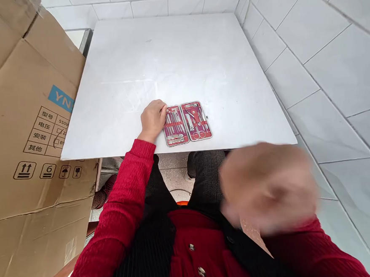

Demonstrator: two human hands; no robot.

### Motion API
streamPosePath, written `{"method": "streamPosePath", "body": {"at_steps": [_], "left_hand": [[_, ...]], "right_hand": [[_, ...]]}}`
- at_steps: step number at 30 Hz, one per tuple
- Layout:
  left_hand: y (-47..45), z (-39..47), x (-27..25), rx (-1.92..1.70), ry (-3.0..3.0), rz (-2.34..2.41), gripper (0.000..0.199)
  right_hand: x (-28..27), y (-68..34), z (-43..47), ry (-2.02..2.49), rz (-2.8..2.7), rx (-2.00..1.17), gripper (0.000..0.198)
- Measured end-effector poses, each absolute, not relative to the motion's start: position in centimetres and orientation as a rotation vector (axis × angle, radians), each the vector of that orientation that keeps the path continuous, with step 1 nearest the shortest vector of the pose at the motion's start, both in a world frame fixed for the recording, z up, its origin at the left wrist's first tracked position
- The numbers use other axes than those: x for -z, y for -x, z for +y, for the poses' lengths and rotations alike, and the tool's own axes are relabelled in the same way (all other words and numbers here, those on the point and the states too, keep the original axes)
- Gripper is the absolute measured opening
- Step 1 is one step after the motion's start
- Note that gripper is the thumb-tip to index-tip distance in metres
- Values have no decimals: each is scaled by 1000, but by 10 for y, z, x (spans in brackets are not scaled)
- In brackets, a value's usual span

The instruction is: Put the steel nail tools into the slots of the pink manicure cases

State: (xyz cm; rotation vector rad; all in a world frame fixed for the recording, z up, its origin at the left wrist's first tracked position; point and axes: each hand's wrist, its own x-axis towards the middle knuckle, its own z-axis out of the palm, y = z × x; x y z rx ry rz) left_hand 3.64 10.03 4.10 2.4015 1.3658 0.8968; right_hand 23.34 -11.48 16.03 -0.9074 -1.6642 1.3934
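A manicure case [199,119] lies opened flat near the front edge of the white table. Its red-lined left half holds several slim metal tools [175,121] under a strap, with nail clippers [175,138] below them. In the right half sit small scissors [199,131] and another clipper [190,122]. My left hand [153,119] rests on the table with its fingers curled in, thumb side against the case's upper left edge. My right hand [269,185] is raised in front of the table, close to the camera and smeared by motion; its fingers cannot be made out.
The white table [179,54] meets tiled walls [325,61] behind and on the right. A large cardboard box [32,124] stands close along the left side. My legs [206,175] are beneath the table's front edge.
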Motion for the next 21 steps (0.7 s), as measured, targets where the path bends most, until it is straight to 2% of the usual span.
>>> {"method": "streamPosePath", "body": {"at_steps": [2, 4, 7, 12, 21], "left_hand": [[-26, 81, -43, -941, -2413, 1317, 30], [-13, 56, -42, -975, -2431, 1270, 29], [5, 16, -36, -1009, -2460, 1255, 30], [17, -21, -20, -1018, -2445, 1205, 29], [7, -12, -15, -909, -2529, 1230, 43]], "right_hand": [[-143, -227, -90, 1081, -1812, -1111, 24], [-121, -222, -65, 1309, -1950, -764, 21], [-95, -216, -39, 1515, -2153, -507, 15], [-93, -206, -24, 1612, -2388, -322, 19], [-99, -196, -8, 1667, -2773, -225, 18]]}}
